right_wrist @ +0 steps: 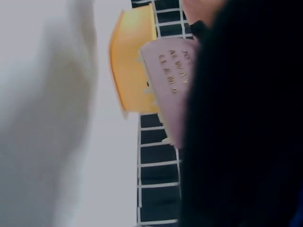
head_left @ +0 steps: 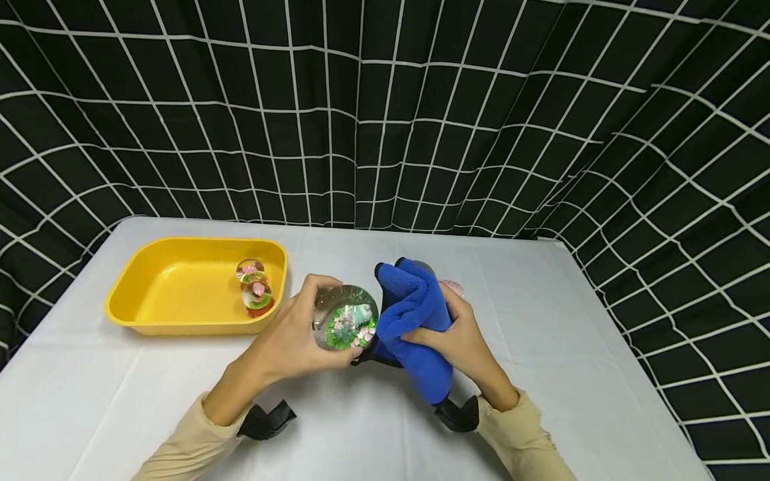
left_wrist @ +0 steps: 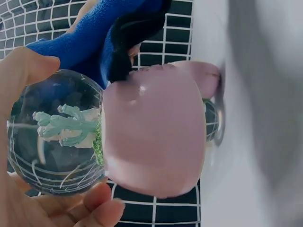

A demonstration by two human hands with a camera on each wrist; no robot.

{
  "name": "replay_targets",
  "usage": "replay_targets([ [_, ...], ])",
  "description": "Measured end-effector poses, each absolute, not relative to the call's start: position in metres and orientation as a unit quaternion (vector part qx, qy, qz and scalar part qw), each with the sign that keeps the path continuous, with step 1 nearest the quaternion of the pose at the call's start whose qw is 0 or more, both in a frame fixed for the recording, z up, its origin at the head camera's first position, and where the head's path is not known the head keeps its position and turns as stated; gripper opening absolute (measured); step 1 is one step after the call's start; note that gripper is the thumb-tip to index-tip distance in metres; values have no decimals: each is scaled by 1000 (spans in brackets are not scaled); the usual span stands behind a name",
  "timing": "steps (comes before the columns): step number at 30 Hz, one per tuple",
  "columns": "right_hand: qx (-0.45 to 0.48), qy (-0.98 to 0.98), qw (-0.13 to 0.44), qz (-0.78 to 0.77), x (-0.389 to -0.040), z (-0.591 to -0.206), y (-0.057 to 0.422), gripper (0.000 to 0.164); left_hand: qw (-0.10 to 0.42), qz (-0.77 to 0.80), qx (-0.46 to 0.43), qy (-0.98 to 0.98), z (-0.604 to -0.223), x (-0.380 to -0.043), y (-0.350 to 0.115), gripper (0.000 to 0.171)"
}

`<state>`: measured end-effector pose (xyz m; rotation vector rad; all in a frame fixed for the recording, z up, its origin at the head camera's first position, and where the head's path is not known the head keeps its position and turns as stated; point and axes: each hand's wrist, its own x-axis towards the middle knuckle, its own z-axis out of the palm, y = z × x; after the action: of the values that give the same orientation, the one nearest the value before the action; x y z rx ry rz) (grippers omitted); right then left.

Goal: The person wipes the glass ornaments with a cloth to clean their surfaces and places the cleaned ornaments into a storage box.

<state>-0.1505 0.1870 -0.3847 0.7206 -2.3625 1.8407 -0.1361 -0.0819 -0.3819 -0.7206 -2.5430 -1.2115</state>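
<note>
My left hand (head_left: 295, 334) grips a snow globe (head_left: 345, 317) round its clear dome, over the middle of the table. Inside the dome stand a pale green cactus, grass and small pink flowers. The left wrist view shows its glossy pink base (left_wrist: 154, 132); gold lettering runs along that base in the right wrist view. Bunched in my right hand (head_left: 460, 334) is a blue cloth (head_left: 415, 321) with black edging, close against the globe's right side. Most of the right wrist view is blocked by something dark. Behind the cloth, another pink-based globe (head_left: 451, 287) is mostly hidden.
A yellow tray (head_left: 198, 329) stands at the left of the white table (head_left: 541, 374). Two small globes (head_left: 257, 297) with pink flowers and red bases lie at its right end. A black curtain (head_left: 385, 100) with a white grid surrounds the table's back and sides.
</note>
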Motion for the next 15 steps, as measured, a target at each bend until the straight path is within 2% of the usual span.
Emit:
replay_targets([
  [7,173,-775,24,607,-154,-381,193,63,111,-478,-212,-845,-377,-138,-88,87],
  [15,117,-774,30,622,-156,-378,193,58,146,-533,-196,-810,-376,-139,-93,85],
])
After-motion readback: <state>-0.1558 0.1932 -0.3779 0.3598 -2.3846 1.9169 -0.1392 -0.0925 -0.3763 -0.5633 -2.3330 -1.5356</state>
